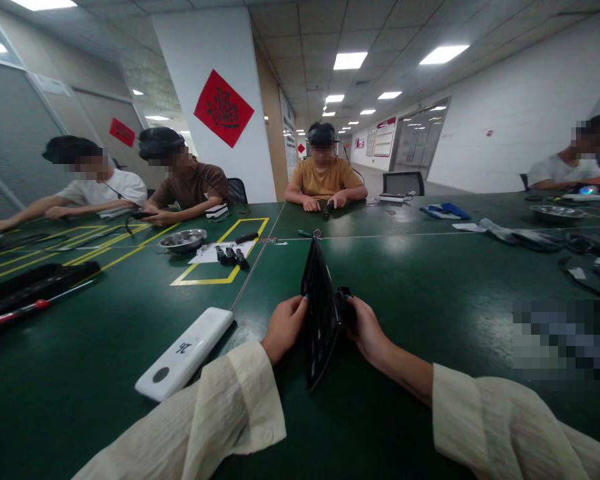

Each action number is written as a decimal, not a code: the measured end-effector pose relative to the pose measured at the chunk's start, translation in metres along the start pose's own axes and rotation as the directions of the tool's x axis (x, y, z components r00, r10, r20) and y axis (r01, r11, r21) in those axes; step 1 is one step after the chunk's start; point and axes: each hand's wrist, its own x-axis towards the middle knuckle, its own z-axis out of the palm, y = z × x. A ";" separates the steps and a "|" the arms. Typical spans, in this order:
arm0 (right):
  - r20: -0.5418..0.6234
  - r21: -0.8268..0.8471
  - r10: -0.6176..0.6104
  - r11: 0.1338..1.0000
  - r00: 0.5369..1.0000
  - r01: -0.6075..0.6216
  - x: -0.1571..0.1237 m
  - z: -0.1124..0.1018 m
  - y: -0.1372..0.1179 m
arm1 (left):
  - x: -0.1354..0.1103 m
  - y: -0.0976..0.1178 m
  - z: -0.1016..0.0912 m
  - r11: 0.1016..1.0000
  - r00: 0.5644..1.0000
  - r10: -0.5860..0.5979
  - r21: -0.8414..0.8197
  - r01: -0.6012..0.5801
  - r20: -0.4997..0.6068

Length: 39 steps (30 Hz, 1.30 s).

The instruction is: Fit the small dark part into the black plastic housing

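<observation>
A thin black panel [321, 310], glossy like a screen, stands on edge in front of me, seen almost side-on. My left hand [286, 327] is closed on its left edge, thumb pressed to the face. My right hand [367, 330] is closed around a small dark part [345, 293] at the panel's right side; its fingers are partly hidden, and I cannot tell if that part is fixed to the panel. Left of my left hand lies a white power bank [185, 353] marked 26.
Green table [430, 320] with yellow tape outlines. A metal bowl [183, 240] and several black clips [231, 257] on white paper sit ahead left. A black tray [40, 287] and red-handled tool [17, 317] lie far left. Several people sit around; another bowl [557, 213] stands right.
</observation>
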 end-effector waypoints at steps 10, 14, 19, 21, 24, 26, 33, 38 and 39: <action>0.021 0.016 -0.009 1.000 1.000 0.009 0.000 -0.002 0.001 | 0.002 -0.003 0.002 0.999 0.999 0.011 -0.034 -0.010 0.030; 0.037 0.028 -0.001 1.000 0.999 0.000 0.001 -0.004 0.003 | 0.002 -0.002 0.003 0.997 0.999 0.024 -0.077 -0.022 0.027; 0.044 0.027 -0.006 1.000 0.999 0.005 0.002 -0.004 0.003 | 0.001 -0.002 0.005 0.988 0.997 -0.050 -0.142 0.057 0.053; 0.037 0.023 -0.006 1.000 0.999 0.005 0.002 -0.004 0.003 | 0.001 -0.003 0.005 0.987 0.996 -0.073 -0.141 0.079 0.049; 0.024 0.020 -0.013 1.000 1.000 0.013 0.002 -0.002 0.003 | 0.001 -0.003 0.004 0.993 0.998 -0.060 -0.104 0.062 0.026; 0.016 0.021 -0.019 1.000 1.000 0.019 0.001 -0.001 0.002 | 0.001 -0.003 0.003 0.995 0.997 -0.067 -0.073 0.068 0.024; 0.015 0.011 -0.013 1.000 1.000 0.013 0.000 0.000 0.001 | 0.000 0.001 0.000 0.999 0.999 -0.034 0.024 0.034 -0.007; 0.007 0.012 -0.015 1.000 1.000 0.015 0.000 0.000 0.001 | -0.001 0.005 -0.002 0.998 0.999 0.036 0.059 -0.035 -0.022; 0.011 0.009 -0.018 1.000 1.000 0.018 0.000 0.000 0.001 | -0.002 0.005 -0.002 0.998 0.999 0.040 0.057 -0.039 -0.019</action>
